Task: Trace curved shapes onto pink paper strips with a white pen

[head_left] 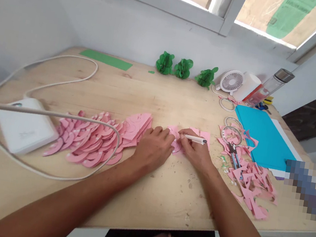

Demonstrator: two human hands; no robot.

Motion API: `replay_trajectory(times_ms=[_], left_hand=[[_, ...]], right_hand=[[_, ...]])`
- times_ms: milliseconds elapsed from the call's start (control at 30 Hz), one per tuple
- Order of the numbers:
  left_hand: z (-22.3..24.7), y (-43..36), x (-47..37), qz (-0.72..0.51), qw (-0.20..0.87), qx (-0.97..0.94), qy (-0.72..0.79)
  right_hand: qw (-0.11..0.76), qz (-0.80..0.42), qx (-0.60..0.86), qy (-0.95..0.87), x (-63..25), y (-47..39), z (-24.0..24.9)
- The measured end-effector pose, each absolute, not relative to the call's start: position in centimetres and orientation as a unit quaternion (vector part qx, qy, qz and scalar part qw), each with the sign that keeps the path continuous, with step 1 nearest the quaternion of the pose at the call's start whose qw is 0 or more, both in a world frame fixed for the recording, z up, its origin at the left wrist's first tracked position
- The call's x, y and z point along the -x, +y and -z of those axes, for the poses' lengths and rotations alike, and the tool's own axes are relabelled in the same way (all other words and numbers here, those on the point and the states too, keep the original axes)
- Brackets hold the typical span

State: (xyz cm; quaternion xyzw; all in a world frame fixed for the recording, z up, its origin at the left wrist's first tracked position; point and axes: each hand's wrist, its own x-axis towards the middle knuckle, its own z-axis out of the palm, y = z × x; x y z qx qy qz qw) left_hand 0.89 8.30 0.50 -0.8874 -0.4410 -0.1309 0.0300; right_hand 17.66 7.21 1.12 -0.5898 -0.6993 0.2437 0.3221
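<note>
My right hand is closed around a white pen. Its lower end is over a small piece of pink paper on the wooden table. On the left side of that piece rests my left hand, fingers bent and close together, pressing the paper down. Beside the left hand lies a stack of pink paper sheets with curved outlines on them. Farther left, many cut pink curved paper pieces overlap in a heap. Another pink paper sheet shows just behind the right hand.
Pink scraps and scissors lie at right, near tape rolls and a blue folder. Green paper shapes, a small fan and a bottle stand behind. A cable loops around a white box.
</note>
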Motion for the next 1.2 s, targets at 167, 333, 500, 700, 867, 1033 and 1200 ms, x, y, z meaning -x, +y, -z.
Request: replay_trajectory(times_ms=[167,333,500,700,867,1033,1200], left_hand=[[-0.5,8.3,-0.9,0.132,0.022,0.887,-0.442],[-0.7,8.3,-0.7,0.128,0.009,0.889,-0.44],[-0.8,8.4,-0.5,0.132,-0.01,0.893,-0.431],[-0.9,8.4,-0.5,0.127,-0.015,0.892,-0.433],[-1.1,8.3,-0.6,0.119,-0.019,0.891,-0.439],[-1.1,8.3,-0.6,0.115,-0.019,0.89,-0.44],[-0.9,8.3,-0.6,0.12,-0.019,0.888,-0.443]], right_hand=[[0.302,-0.227,0.586,-0.717,-17.6,7.1,-1.5],[0.296,-0.226,0.585,-0.721,-17.5,7.0,-1.8],[0.291,-0.227,0.587,-0.721,-17.5,7.0,-1.7],[0.293,-0.235,0.588,-0.716,-17.5,7.0,-1.7],[0.338,-0.247,0.588,-0.692,-17.7,7.2,-0.9],[0.42,-0.285,0.594,-0.624,-17.7,7.7,-0.3],[0.431,-0.327,0.592,-0.597,-17.4,7.8,-0.4]])
